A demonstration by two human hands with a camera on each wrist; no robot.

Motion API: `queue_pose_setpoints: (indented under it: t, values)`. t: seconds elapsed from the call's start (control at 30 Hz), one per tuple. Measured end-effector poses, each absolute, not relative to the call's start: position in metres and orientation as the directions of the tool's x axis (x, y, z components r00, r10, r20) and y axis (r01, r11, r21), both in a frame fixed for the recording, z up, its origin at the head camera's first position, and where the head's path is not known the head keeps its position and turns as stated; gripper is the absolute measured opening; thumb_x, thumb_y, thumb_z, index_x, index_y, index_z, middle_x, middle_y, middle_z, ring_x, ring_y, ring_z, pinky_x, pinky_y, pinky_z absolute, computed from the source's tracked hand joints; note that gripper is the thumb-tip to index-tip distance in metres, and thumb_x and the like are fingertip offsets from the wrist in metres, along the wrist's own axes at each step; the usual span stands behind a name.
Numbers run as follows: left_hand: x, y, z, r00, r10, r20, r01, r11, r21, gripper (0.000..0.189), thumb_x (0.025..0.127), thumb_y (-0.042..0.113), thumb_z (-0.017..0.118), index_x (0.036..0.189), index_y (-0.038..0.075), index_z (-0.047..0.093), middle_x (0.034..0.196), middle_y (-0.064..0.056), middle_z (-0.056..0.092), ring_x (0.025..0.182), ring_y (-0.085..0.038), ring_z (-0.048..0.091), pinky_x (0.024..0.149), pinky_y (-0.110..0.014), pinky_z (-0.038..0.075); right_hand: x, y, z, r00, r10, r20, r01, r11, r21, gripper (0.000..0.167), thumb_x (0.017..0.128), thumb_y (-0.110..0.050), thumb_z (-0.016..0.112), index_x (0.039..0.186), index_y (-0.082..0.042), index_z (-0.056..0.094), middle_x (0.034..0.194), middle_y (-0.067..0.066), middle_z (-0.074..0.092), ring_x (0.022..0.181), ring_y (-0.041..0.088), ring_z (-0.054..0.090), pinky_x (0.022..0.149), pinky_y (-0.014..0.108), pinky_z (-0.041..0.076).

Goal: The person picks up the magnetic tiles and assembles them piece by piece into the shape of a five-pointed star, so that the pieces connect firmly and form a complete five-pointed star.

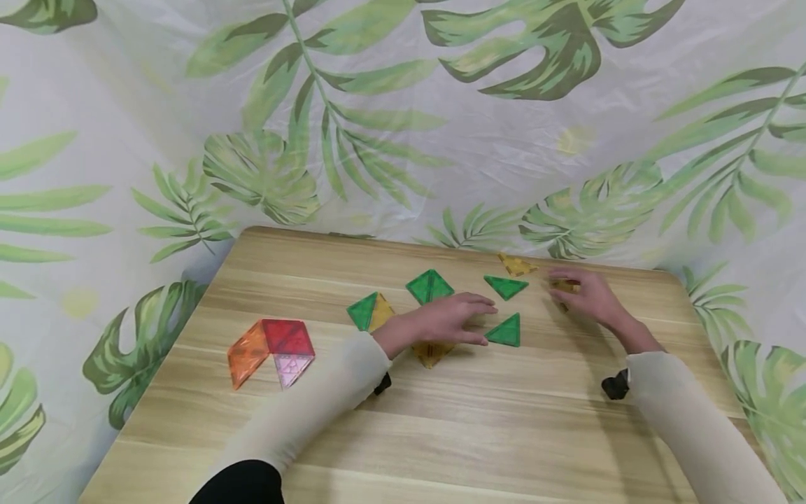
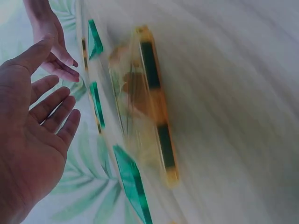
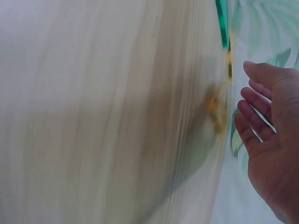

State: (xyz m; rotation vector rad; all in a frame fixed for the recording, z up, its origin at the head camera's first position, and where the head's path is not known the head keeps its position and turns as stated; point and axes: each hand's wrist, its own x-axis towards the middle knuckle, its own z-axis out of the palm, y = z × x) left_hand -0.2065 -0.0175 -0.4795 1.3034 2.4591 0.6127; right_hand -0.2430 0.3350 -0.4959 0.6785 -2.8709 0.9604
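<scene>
1. Left hand (image 1: 450,320): fingers relaxed and fairly straight, spread over the table, with nothing held. A yellow tile pair (image 1: 431,355) lies partly hidden beneath it; the left wrist view shows clear amber plastic with dark strips along the edge.
2. Right hand (image 1: 588,297): fingers loosely bent, thumb apart from them, above a yellow tile (image 1: 564,285) near the table's far edge; whether they touch, I cannot tell.
3. Between the hands: two green triangles, an upper one (image 1: 506,287) and a lower one (image 1: 506,330), translucent, well apart; a yellow triangle (image 1: 518,264) lies behind.
4. Beside the left hand: a green diamond (image 1: 430,285) and a green-and-yellow pair (image 1: 363,311).
5. Farther left: orange (image 1: 248,353), red (image 1: 288,337) and pink (image 1: 292,367) tiles, joined.
6. Around: wooden table (image 1: 504,434), leaf-print cloth (image 1: 491,154).
</scene>
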Motion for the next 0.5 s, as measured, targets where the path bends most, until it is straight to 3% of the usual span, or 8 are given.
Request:
queue_pose_setpoints:
  t: [0.4,0.5]
  values:
    - [-0.189,0.021,-0.487,-0.463,0.873,-0.152,0.766,0.48,0.428,0.073,0.104,0.044,0.066,0.163,0.01,0.041,0.174,-0.01,0.027,0.16,-0.02,0.026,0.127,-0.025,0.024,-0.236,0.373,-0.508,-0.927,-0.36,0.109,-0.359,0.759,-0.544,0.042,0.096,-0.01,0.077,0.136,0.002,0.069,0.144,0.025,0.063,0.134,0.05,0.056,0.109,0.064,0.044]
    - [-0.185,0.023,-0.488,-0.458,0.871,-0.177,0.761,0.488,0.428,0.073,0.104,0.044,0.067,0.164,0.01,0.04,0.175,-0.011,0.024,0.161,-0.021,0.024,0.128,-0.026,0.022,-0.234,0.375,-0.509,-0.927,-0.356,0.113,-0.359,0.765,-0.535,0.042,0.096,-0.011,0.077,0.136,-0.001,0.07,0.144,0.023,0.064,0.134,0.049,0.056,0.111,0.045,0.046]
